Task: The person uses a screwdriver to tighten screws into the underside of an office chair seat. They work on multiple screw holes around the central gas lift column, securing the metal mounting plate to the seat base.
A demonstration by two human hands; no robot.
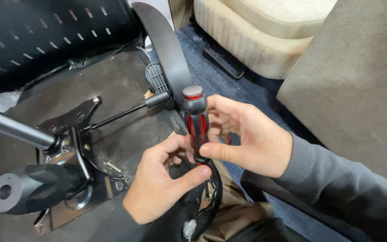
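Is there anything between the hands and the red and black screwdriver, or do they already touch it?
Nothing visible stands between them. The right hand holds the screwdriver at the lower part of its handle, and the left hand touches it there with thumb and fingers. The shaft goes down behind the left thumb, so its tip is mostly hidden.

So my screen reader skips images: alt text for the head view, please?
Two hands, left hand and right hand, hold an upright red-and-black screwdriver over an overturned office chair's underside, beside its metal mechanism plate.

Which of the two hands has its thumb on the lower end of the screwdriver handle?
The right hand, grey-sleeved; its thumb presses the screwdriver handle's base.
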